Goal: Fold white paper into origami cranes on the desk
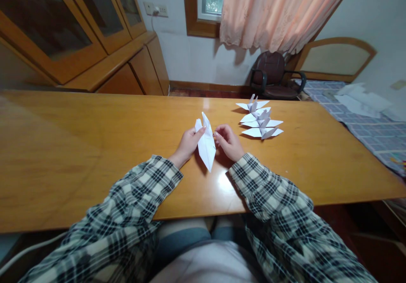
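A folded white paper crane (pixel 206 145) is held upright above the table, its long points facing up and down. My left hand (pixel 189 141) grips it from the left side, thumb pressed flat on the front face and fingers behind. At the crane's right edge, my right hand (pixel 229 141) has its thumb and forefinger brought together with the other fingers curled. Its fingertips are at or just beside the paper; whether they pinch an edge is too small to tell. Several finished-looking paper cranes (pixel 262 131) with spread wings stand in a row to the right.
The cranes and both hands are over a glossy wooden table (pixel 111 147). Beyond it are a glass-door cabinet (pixel 127 65) at left, an office chair (pixel 272 73) and a pink curtain (pixel 269 12). A bed with a checked cover (pixel 358 122) is at right.
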Demonstrator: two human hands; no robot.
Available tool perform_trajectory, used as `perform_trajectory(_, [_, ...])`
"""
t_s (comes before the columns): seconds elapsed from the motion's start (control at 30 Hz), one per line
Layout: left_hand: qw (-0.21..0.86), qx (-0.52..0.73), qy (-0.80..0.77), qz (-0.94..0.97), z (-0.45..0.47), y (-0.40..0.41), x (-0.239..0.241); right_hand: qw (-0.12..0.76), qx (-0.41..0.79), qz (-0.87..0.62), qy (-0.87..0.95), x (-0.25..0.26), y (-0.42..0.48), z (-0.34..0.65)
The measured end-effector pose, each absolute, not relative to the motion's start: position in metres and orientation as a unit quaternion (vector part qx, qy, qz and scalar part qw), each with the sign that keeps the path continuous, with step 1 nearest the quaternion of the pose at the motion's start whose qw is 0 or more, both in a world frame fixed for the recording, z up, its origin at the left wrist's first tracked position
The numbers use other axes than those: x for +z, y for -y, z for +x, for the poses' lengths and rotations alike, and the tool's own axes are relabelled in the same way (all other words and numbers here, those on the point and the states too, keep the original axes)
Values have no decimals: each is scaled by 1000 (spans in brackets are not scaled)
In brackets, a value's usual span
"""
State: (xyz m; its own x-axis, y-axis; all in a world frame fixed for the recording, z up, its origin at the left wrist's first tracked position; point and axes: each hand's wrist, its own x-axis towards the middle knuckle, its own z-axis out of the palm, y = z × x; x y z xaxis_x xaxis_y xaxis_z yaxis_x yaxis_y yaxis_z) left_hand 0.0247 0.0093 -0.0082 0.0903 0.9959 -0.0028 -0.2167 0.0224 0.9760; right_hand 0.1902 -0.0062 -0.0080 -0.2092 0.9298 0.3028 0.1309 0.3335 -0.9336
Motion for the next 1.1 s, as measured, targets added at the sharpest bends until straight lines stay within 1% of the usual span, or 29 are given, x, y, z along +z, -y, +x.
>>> perform_trajectory(0.17, [569, 531, -426, 460, 23, -10, -10, 460, 365, -388, 711, 1, 12, 187])
perform_trajectory(0.53, [555, 517, -446, 474, 23, -10, -13, 441, 319, -380, 748, 6, 16, 188])
perform_trajectory(0.9, [586, 505, -425, 470, 23, -12, -8, 439, 398, -403, 698, 0, 8, 190])
perform_trajectory(1.1, [584, 503, -436, 465, 23, -14, -10, 435, 386, -385, 717, 0, 9, 192])
